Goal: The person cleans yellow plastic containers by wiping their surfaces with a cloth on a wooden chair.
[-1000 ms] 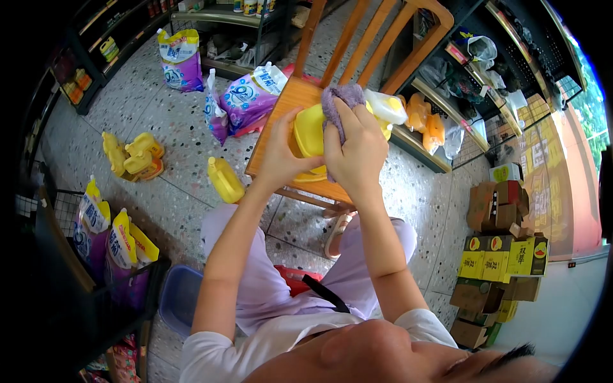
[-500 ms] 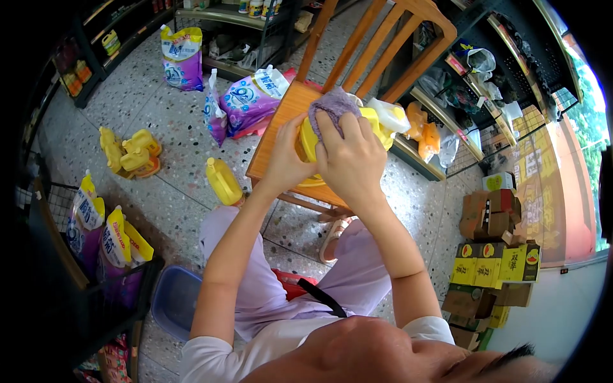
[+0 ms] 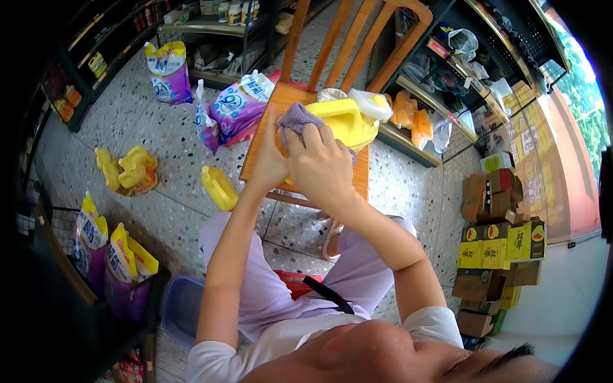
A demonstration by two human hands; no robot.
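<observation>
Right hand (image 3: 322, 163): grip pressing bunched cloth (image 3: 299, 120) to jug (image 3: 348, 120), over chair (image 3: 290, 94)
Left hand (image 3: 271, 165): beside jug's base; can't tell grip

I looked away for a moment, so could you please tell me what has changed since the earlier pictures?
The right hand and the purple cloth have moved along the yellow jug toward the left hand, uncovering more of its side. Nothing was visibly taken up or let go. The left hand stays near the same end, and the jug still lies on the wooden chair.
</observation>
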